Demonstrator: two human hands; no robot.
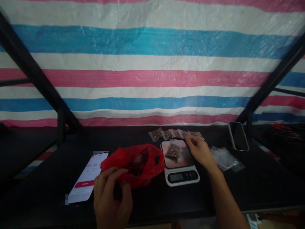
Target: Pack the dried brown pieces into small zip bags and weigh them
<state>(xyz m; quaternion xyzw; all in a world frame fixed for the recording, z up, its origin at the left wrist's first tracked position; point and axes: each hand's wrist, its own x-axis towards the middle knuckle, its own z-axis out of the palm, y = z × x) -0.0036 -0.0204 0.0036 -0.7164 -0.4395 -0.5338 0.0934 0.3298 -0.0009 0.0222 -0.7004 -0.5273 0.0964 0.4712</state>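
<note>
My left hand [111, 195] is at the near left rim of a red plastic bag [147, 173], its curled fingers and thumb closed on the edge. The bag gapes open, with dark brown bits and something small and pale inside. Right of it stands a white digital scale [168, 180] with a shiny square plate. A small clear bag of brown pieces [173, 150] lies on that plate. Over the plate's far right corner, my right hand [197, 150] pinches its fingers together at a thin dark strip whose kind is unclear. The display's digits are too blurred to read.
Several small filled bags [168, 135] lie in a row behind the scale. Flat clear bags [226, 158] rest right of my right wrist. A phone showing a timer [87, 178] lies at left, another phone [238, 136] at far right. Black frame bars [40, 76] slope on both sides.
</note>
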